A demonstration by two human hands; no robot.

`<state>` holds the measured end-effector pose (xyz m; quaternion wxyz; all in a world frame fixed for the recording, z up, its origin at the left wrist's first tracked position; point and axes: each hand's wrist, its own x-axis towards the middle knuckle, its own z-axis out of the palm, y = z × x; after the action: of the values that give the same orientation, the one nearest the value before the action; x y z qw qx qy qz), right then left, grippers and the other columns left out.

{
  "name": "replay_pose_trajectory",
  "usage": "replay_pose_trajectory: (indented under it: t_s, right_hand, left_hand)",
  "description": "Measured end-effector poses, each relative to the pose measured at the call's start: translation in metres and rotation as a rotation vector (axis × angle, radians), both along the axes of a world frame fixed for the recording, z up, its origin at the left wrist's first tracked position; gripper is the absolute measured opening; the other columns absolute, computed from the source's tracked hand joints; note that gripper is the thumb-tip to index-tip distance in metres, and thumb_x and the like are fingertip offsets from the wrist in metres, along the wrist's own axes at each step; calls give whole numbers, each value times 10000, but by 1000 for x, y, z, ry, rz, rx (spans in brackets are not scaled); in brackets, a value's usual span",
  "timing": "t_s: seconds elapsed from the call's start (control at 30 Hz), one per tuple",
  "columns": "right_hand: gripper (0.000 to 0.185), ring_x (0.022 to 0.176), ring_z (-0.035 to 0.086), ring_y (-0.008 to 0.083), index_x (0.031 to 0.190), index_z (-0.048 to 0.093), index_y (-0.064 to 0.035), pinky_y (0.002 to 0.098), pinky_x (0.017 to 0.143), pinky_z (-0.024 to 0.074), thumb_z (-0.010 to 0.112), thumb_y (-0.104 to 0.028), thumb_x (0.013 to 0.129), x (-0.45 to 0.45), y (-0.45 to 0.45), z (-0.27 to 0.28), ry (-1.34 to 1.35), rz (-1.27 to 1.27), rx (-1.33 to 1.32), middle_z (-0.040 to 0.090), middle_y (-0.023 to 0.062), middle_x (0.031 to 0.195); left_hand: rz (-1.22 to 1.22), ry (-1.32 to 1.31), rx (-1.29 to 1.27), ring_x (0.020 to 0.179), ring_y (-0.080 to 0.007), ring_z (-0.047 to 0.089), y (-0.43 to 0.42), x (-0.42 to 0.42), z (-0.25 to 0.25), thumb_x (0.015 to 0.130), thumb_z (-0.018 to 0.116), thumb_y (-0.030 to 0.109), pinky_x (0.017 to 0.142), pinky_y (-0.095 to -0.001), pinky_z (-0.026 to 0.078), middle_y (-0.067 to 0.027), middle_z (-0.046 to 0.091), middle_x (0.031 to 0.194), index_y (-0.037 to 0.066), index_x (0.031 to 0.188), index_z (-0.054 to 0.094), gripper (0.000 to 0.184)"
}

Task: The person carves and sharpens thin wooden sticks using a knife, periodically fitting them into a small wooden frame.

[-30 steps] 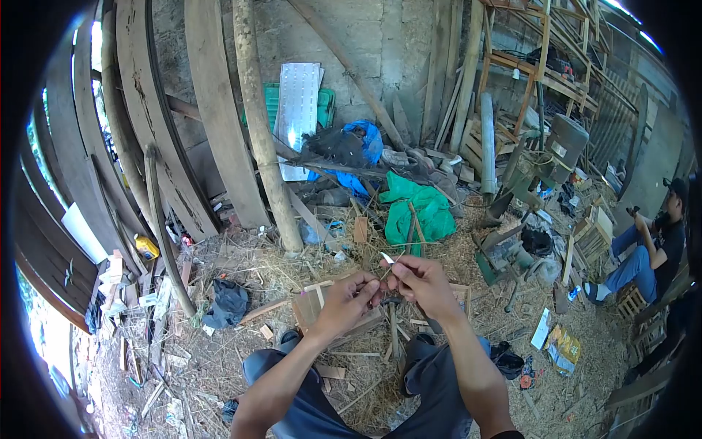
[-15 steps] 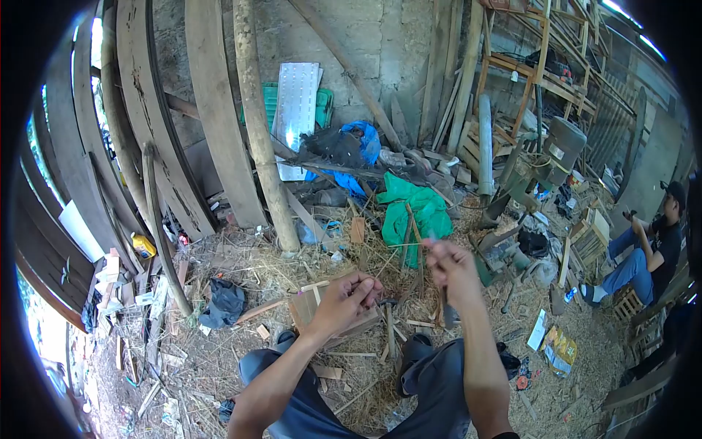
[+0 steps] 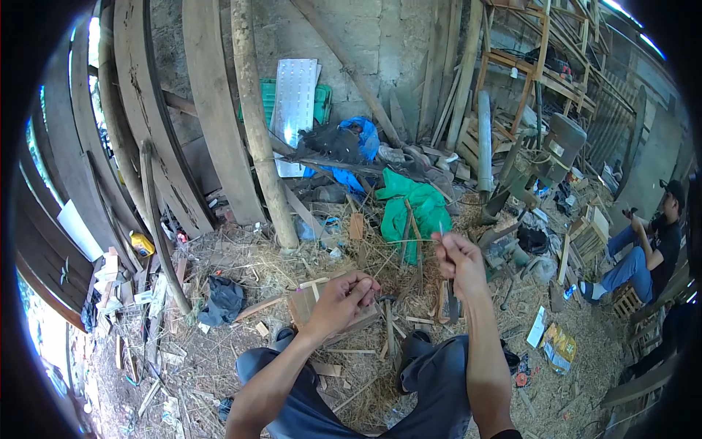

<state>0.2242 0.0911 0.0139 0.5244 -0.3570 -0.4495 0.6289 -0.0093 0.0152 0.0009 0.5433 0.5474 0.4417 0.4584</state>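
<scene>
My left hand (image 3: 342, 301) is closed in a pinch above a wooden block (image 3: 301, 306) on the ground. A thin, pale strip seems to stick out past its fingertips; most of it is hidden by the fingers. Farther right and a little higher, my right hand (image 3: 461, 265) is wrapped round a knife (image 3: 453, 307). Its pale, blurred tip points up above the fist, and the darker lower end shows beneath. The two hands are apart.
A green plastic sheet (image 3: 409, 208) lies beyond my hands. A wooden pole (image 3: 259, 139) stands ahead to the left. A black bag (image 3: 221, 301) lies on the littered ground. At the far right sits another person (image 3: 662, 241), near a wooden crate (image 3: 589, 234).
My right hand has moved away from my left hand, to the right and slightly up, with the knife still in it. The left hand has shifted only slightly.
</scene>
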Motion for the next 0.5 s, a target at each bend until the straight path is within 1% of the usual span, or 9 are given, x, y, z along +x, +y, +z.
replay_pose_trajectory:
  t_s: [0.07,0.13,0.17,0.23,0.27,0.33,0.47,0.5]
  right_hand:
    - [262,515,367,17,1130,601,4,178,440,259,550,-172,944,-8,-10,4,-38,46,-25,542,-17,722]
    - [272,520,370,20,1150,596,6,177,449,273,542,-169,949,-31,-25,10,-190,225,71,551,-12,732]
    - [272,520,370,20,1150,596,6,177,449,273,542,-169,949,-37,-25,7,-189,222,72,551,-12,732]
    - [256,526,372,20,1146,606,-1,178,455,285,540,-150,948,-44,-23,-4,-139,377,82,557,-8,726]
    - [256,526,372,20,1146,606,-1,178,455,285,540,-150,948,-42,-22,-5,-138,376,81,557,-8,726]
    - [230,523,371,18,1099,627,5,180,452,283,537,-145,949,-40,-19,-6,-129,367,75,552,-16,711]
    - [219,521,375,13,1046,643,16,179,449,278,542,-151,947,-39,-16,-4,-123,330,19,548,-26,706]
    - [228,514,378,14,1048,638,20,176,445,276,552,-164,943,-37,-12,-4,-129,199,21,549,-27,704]
  left_hand:
    - [20,-23,-38,602,-36,422,0,-2,-2,977,483,168,526,-186,340,32,508,683,16,971,606,196]
    - [23,-17,-70,600,-33,414,2,2,0,983,471,173,519,-183,328,32,511,682,16,973,607,207]
    - [20,-16,-68,600,-33,414,3,3,0,983,471,173,519,-183,328,32,511,682,16,973,607,207]
    - [-7,71,31,541,-23,397,4,6,-2,986,463,201,479,-180,328,40,488,671,26,980,597,220]
    - [-8,71,29,541,-23,397,4,8,-5,986,463,201,479,-180,328,40,488,671,26,980,597,220]
    - [26,126,173,571,-23,401,6,9,-10,986,465,193,495,-182,337,39,477,667,27,971,594,211]
    - [20,120,180,595,-27,408,8,9,-14,984,469,181,515,-183,346,40,477,669,27,957,591,199]
    - [8,131,147,591,-31,407,8,7,-15,983,471,179,516,-185,347,39,478,671,26,954,590,195]
